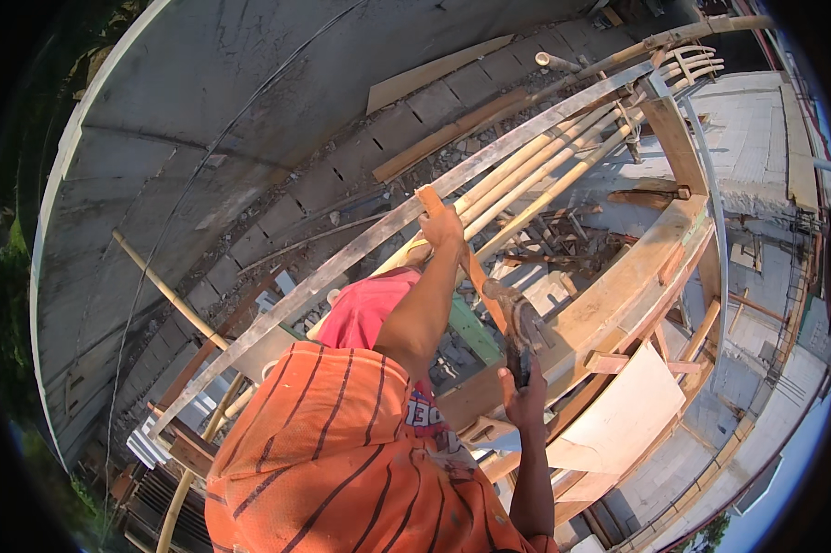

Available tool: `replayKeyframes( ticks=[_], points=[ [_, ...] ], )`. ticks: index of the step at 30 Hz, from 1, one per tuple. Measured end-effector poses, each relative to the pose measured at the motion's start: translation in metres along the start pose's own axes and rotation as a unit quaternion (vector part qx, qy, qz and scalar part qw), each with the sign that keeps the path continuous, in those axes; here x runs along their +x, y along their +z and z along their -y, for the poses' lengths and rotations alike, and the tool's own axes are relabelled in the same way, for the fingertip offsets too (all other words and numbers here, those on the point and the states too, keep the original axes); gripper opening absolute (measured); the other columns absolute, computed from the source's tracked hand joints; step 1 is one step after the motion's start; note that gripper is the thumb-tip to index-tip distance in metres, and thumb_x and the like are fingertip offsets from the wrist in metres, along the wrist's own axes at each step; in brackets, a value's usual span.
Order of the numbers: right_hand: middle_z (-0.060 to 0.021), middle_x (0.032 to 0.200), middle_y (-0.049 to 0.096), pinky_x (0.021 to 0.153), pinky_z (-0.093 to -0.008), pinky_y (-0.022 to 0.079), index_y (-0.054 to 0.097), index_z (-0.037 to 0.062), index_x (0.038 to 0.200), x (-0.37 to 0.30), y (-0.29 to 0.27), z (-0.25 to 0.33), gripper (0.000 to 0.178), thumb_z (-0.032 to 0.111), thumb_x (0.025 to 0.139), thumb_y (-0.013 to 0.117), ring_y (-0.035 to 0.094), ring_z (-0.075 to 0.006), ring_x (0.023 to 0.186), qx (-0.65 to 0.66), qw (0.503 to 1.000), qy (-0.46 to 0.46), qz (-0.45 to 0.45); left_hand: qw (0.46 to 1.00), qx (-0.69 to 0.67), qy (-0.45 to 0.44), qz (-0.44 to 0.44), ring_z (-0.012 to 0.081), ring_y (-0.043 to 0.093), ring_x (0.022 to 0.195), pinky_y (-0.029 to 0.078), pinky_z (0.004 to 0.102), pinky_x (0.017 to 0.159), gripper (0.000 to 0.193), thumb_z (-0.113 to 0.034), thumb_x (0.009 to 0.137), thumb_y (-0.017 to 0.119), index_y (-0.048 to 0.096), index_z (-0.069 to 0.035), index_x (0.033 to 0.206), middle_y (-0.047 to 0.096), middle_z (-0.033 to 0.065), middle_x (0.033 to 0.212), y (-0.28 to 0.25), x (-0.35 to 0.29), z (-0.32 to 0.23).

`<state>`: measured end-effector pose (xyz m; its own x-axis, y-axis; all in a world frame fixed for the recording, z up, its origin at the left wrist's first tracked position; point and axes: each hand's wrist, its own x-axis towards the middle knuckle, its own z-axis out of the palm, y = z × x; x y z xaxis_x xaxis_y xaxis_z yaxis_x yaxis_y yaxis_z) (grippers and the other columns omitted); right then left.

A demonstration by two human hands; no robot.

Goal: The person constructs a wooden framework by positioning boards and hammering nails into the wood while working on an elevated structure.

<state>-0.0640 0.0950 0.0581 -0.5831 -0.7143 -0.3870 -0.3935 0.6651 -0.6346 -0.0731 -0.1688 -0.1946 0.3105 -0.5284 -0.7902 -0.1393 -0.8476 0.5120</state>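
My left hand (443, 228) is closed around a narrow reddish-brown wooden strip (476, 275). One end of the strip sticks out past my fingers, and the other slants down toward the right hand. In my right hand (526, 399) is a hammer (517, 318), gripped by its dark handle. The rusty-looking hammer head lies over or beside the strip's lower end; whether they touch I cannot tell. Below both hands runs a wide wooden beam (577, 334). A long pale straightedge-like bar (341, 261) passes diagonally beside my left hand.
Several bamboo poles (535, 166) run diagonally past my left hand. A thin plywood sheet (623, 415) lies right of my right hand. A grey concrete wall (185, 120) rises at the left. Rubble and blocks (392, 129) lie far below, with timber scraps (581, 240) under the frame.
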Motion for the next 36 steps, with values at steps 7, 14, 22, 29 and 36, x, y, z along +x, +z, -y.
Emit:
replayKeyframes(
  ticks=[7,14,22,29,36],
  points=[
    [-0.0181,0.089,0.065,0.072,-0.0373,0.05,0.045,-0.0014,0.126,0.184,-0.003,0.038,0.044,0.021,0.092,0.062,0.066,-0.0283,0.079,-0.057,0.988,-0.072,0.121,0.987,0.099,0.076,-0.098,0.0444,0.063,0.086,0.048,0.049,0.079,0.045,-0.025,0.067,0.071,0.057,0.002,0.1,0.064,0.0264,0.091,0.005,-0.023,0.001],
    [-0.0174,0.085,0.065,0.067,-0.0344,0.05,0.039,0.0014,0.129,0.291,0.014,0.061,0.044,0.018,0.093,0.06,0.065,-0.027,0.072,-0.031,0.969,-0.114,0.219,0.988,0.058,0.076,-0.117,0.0428,0.063,0.082,0.049,0.047,0.075,0.038,-0.021,0.067,0.071,0.059,0.003,0.094,0.065,0.0263,0.088,0.004,-0.03,-0.01],
    [-0.0207,0.088,0.065,0.072,-0.0418,0.051,0.04,0.0042,0.131,0.345,0.041,0.061,0.045,0.025,0.095,0.055,0.065,-0.0384,0.082,-0.239,0.905,-0.094,0.34,0.986,0.052,0.093,-0.125,0.0418,0.063,0.085,0.049,0.0452,0.076,0.041,-0.018,0.067,0.069,0.06,0.001,0.102,0.065,0.0242,0.09,0.006,-0.033,-0.014],
    [-0.0219,0.094,0.066,0.076,-0.0426,0.051,0.042,0.0013,0.131,0.376,0.011,0.165,0.049,0.029,0.093,0.056,0.065,-0.0378,0.086,-0.099,0.938,-0.105,0.315,0.984,0.058,0.103,-0.131,0.0412,0.063,0.087,0.049,0.0446,0.077,0.044,-0.017,0.067,0.068,0.061,0.0,0.106,0.065,0.0232,0.093,0.008,-0.028,-0.009],
    [-0.017,0.091,0.065,0.073,-0.0356,0.051,0.042,0.0035,0.126,0.366,0.024,0.126,0.045,0.03,0.094,0.059,0.064,-0.0271,0.078,-0.043,0.96,-0.135,0.24,0.982,0.061,0.104,-0.142,0.0412,0.064,0.084,0.049,0.0445,0.075,0.04,-0.016,0.068,0.068,0.061,0.001,0.103,0.066,0.0229,0.09,0.009,-0.03,-0.011]
  ],
)
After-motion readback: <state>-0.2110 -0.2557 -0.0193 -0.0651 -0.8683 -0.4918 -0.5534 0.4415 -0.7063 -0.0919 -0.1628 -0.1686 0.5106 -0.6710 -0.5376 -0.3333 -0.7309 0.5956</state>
